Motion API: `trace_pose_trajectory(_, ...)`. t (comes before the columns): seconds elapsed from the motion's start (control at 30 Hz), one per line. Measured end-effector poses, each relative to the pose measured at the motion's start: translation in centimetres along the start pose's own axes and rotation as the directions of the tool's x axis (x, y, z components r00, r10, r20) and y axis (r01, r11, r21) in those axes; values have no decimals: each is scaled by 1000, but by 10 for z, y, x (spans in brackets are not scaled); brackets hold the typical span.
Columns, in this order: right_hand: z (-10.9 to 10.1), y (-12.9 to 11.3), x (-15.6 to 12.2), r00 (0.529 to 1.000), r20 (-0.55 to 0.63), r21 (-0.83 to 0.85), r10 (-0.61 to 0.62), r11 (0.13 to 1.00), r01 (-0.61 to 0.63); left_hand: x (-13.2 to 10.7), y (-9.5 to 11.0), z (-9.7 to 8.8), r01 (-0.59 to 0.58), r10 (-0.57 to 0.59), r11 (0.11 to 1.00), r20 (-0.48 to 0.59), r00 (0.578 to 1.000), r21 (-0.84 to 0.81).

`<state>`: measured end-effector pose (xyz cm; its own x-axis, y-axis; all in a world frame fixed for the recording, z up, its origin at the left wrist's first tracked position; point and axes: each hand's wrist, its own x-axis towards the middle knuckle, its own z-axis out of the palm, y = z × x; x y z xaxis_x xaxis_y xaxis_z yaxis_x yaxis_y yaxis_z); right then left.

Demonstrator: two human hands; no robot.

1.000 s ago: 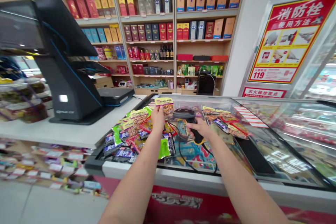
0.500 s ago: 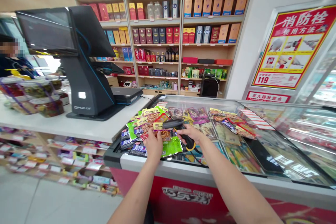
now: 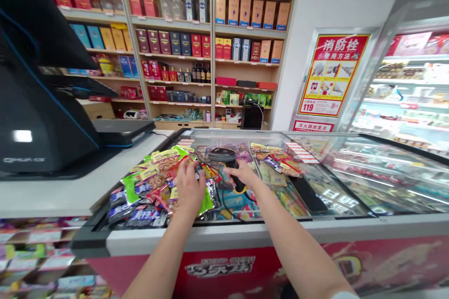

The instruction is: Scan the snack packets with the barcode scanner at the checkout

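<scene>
My right hand [image 3: 243, 175] is closed round the yellow-and-black handle of a barcode scanner [image 3: 222, 154]. Its dark head points left, above the glass top of a chest freezer [image 3: 224, 230]. To the left, my left hand [image 3: 190, 186] rests over a heap of snack packets [image 3: 154, 182], fingers apart and touching the bags. Some fingertips are hard to make out among the wrappers. The heap mixes green, red, yellow-labelled and dark blue bags. A black cable [image 3: 224, 203] loops from the scanner across the glass.
A smaller group of snack packets [image 3: 277, 158] lies farther right on the glass, near a black phone-like slab [image 3: 308, 195]. At left, a checkout terminal [image 3: 42, 98] stands on a white counter [image 3: 115, 168]. Shelves of boxed bottles [image 3: 173, 44] line the back wall.
My view has turned right. The left hand no longer holds the yellow-labelled packet under the scanner; it is now over the heap. The right hand still grips the scanner.
</scene>
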<state>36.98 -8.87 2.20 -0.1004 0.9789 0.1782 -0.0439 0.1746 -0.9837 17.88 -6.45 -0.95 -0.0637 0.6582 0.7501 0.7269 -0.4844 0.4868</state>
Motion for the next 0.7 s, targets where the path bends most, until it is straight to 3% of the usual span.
trace_pose_trajectory(0.1, -39, -9, -20, 977, -189, -89, -97, 993, 81, 10, 38, 40, -52, 69, 986, 100, 993, -158)
trace_pose_trajectory(0.17, -71, -13, -39, 943, -307, -133, -132, 987, 95, 11, 73, 70, -31, 91, 973, 263, 961, -227)
trace_pose_trajectory(0.2, -86, -13, -50, 923, -359, -146, -136, 985, 88, 11, 93, 85, 13, 78, 972, 377, 923, -233)
trace_pose_trajectory(0.27, -117, -13, -74, 861, -484, -149, -158, 984, 97, 10, 132, 112, 128, 2, 977, 614, 789, -168)
trace_pose_trajectory(0.33, -143, -13, -96, 819, -556, -132, -143, 988, 83, 10, 169, 136, 136, -49, 989, 742, 668, -56)
trace_pose_trajectory(0.4, -164, -13, -114, 758, -634, -117, -153, 988, 101, 11, 199, 155, 103, -82, 994, 791, 606, 25)
trace_pose_trajectory(0.5, -185, -14, -133, 674, -715, -98, -186, 981, 166, 12, 228, 178, 69, -123, 992, 827, 549, 102)
trace_pose_trajectory(0.57, -192, -14, -140, 640, -745, -73, -188, 977, 202, 11, 238, 191, 43, -130, 991, 849, 513, 126)
trace_pose_trajectory(0.7, -196, -11, -144, 596, -785, -8, -170, 964, 265, 7, 243, 212, 16, -84, 996, 872, 482, 88)
